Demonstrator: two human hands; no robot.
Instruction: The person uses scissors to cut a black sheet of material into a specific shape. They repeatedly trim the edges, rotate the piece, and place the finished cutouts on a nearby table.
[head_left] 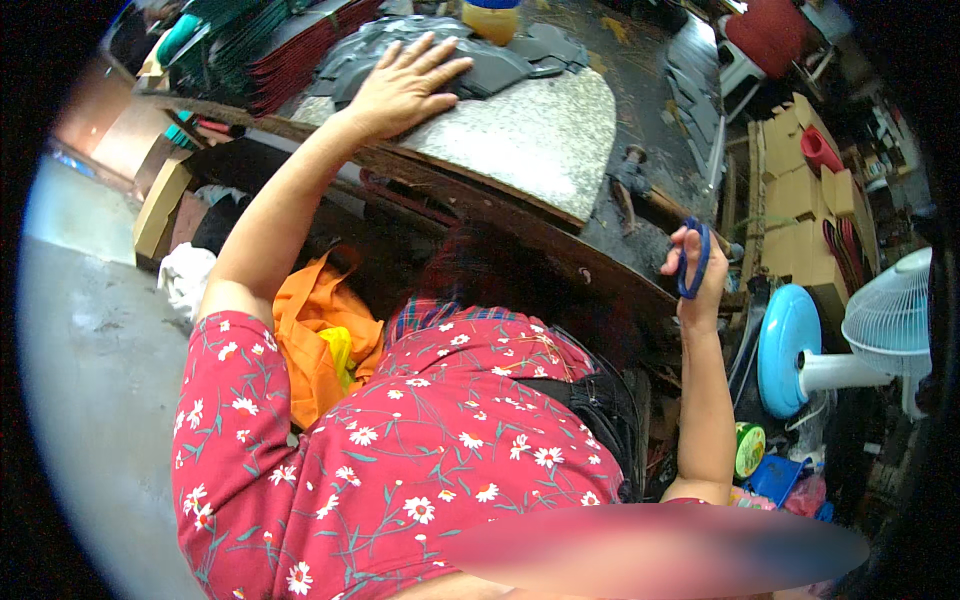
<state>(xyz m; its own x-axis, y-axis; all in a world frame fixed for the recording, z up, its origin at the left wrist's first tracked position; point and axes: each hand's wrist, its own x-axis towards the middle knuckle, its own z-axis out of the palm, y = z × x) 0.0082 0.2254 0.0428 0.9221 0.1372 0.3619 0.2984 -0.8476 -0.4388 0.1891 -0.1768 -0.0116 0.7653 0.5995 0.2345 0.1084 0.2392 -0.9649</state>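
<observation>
My left hand (405,88) lies flat with its fingers spread on a pile of dark grey, flat cut pieces (500,72). Under the pile is a pale speckled board (545,150) with a rounded right end, set on a dark wooden bench. Over the bench's right end my right hand (708,275) is raised, its fingers curled around blue-handled scissors (693,258). Only a dark blue oval loop of them shows; the blades cannot be made out. Behind the pile stands a jar (490,20) with yellowish contents and a blue top.
Stacks of green (215,55) and maroon sheets (310,50) lie at the far left. More grey pieces (695,110) are at the back right. Cardboard boxes (795,185) and a fan with a blue base (788,350) stand right. An orange bag (320,330) is below the bench.
</observation>
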